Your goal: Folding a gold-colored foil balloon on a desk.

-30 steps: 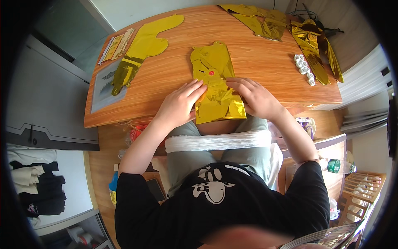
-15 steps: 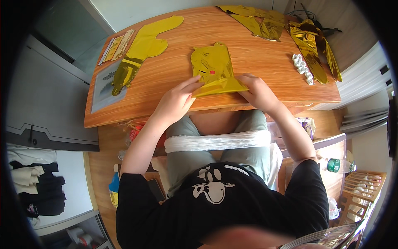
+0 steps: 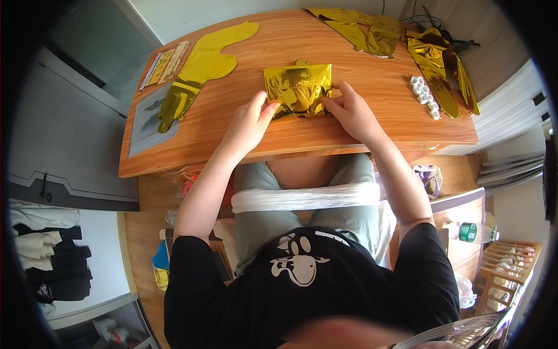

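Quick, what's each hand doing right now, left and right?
Left hand: open, fingertips pressing the left edge of the folded gold foil balloon on the wooden table.
Right hand: open, fingers pressing the balloon's right edge.

Two hands are at work: one left hand (image 3: 247, 123) and one right hand (image 3: 351, 111), at six o'clock of one folded gold foil balloon (image 3: 297, 88). One flat yellow foil balloon (image 3: 200, 70) lies at ten o'clock of it on the one wooden table (image 3: 378, 131). Two heaps of crumpled gold foil lie at one to two o'clock (image 3: 357, 26) (image 3: 439, 67). One cluster of small white pieces (image 3: 424, 97), too small to count, sits at three o'clock. One printed sheet (image 3: 152, 119) lies at nine o'clock.
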Demonstrator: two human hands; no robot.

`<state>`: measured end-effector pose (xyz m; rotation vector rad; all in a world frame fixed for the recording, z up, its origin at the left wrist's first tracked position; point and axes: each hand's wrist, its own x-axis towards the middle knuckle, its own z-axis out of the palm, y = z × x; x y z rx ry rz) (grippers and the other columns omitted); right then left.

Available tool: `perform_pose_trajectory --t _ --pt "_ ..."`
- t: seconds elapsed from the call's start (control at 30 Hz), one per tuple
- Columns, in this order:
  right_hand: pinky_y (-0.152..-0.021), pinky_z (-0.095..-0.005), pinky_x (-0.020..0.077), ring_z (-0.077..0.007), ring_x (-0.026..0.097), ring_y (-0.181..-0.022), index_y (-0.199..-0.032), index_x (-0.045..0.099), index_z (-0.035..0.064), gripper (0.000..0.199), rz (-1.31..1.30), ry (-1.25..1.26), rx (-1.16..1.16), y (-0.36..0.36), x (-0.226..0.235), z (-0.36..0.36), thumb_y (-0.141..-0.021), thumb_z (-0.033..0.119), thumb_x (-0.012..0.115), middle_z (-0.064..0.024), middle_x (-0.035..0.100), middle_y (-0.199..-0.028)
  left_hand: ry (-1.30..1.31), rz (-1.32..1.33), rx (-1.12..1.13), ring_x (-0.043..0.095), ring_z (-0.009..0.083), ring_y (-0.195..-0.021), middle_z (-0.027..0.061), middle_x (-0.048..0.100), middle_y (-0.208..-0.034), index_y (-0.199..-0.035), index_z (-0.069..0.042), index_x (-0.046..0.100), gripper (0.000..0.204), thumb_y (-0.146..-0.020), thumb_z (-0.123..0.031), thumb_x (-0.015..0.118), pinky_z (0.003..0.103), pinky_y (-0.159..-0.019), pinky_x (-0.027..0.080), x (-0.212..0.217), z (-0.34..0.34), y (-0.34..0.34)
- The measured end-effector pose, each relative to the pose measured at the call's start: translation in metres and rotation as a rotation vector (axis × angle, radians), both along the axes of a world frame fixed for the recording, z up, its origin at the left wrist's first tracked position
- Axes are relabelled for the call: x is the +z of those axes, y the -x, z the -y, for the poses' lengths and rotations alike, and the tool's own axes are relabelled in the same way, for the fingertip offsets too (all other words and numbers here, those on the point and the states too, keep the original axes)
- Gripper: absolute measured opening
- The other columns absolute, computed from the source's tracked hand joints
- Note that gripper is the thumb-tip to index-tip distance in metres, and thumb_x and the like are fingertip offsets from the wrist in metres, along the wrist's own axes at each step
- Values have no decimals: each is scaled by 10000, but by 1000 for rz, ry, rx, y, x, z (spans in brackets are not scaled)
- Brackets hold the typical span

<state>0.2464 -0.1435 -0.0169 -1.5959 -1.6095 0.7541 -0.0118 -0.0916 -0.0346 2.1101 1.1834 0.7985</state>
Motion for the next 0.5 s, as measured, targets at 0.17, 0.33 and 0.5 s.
perform_pose_trajectory --t 0.17,0.33,0.5 --pt "-717 -287 498 -156 674 -763 -1317 557 11 429 7 -10 -65 0 -8 -8 -981 245 685 -133 743 -842 128 -38 63 592 166 -714 99 665 -793 -1216 23 525 387 -995 -252 685 319 -678 479 14 0 -7" --pt "-732 -295 502 -156 677 -799 -1295 581 10 401 -80 -7 4 -5 -5 1 -970 214 699 -130 741 -859 159 -103 -144 664 175 -856 120 714 -924 -1225 11 608 370 -946 -196 738 327 -814 525 16 2 7" --pt "-856 -350 533 -268 681 -969 -1135 655 7 252 213 -124 276 -19 -5 25 -905 87 723 -174 698 -1075 -56 -134 -323 654 263 -1051 116 676 -1124 -1224 -31 650 349 -908 -147 742 373 -933 519 8 13 23"
